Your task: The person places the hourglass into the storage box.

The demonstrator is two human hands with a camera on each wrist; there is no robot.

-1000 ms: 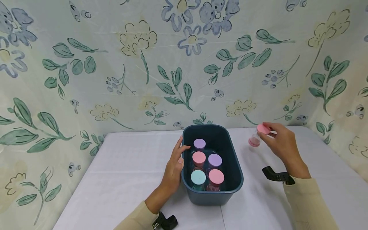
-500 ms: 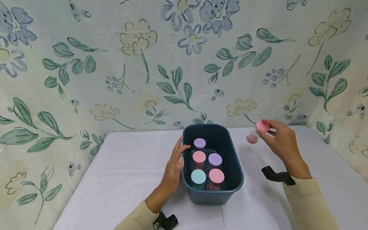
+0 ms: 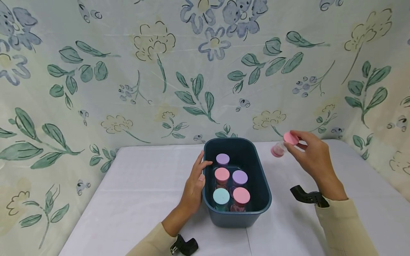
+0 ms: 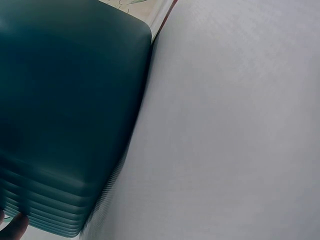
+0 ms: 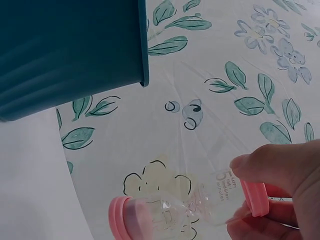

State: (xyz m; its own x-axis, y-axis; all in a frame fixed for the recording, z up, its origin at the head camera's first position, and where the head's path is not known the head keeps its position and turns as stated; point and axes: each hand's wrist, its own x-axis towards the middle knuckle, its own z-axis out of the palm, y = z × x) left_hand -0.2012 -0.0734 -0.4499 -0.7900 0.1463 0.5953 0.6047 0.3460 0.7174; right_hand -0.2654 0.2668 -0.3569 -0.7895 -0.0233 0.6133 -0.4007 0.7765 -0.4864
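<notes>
Pinched by its pink end cap, a sand timer [image 3: 277,150] hangs tilted from my right hand [image 3: 312,156], to the right of a dark teal bin [image 3: 235,219]. Clear glass bulbs, a second pink cap and printed lettering show on the timer [image 5: 215,200] in the right wrist view. My left hand [image 3: 192,188] rests along the bin's left wall, fingers mostly straight, one fingertip over the rim. Inside the bin stand several more timers: a purple-capped one [image 3: 222,159] at the back, pink, purple and teal-capped ones nearer the front.
A white cloth [image 3: 153,185] covers the table. Behind it hangs a floral curtain [image 3: 128,89]. Black wrist cameras sit on both forearms, the right one [image 3: 309,196] beside the bin's right side. Bare cloth spreads to the left and right of the bin.
My right hand has lifted the sand timer a little and shifted it slightly left, its lower end swinging up and toward the bin. The left hand and bin stay in place.
</notes>
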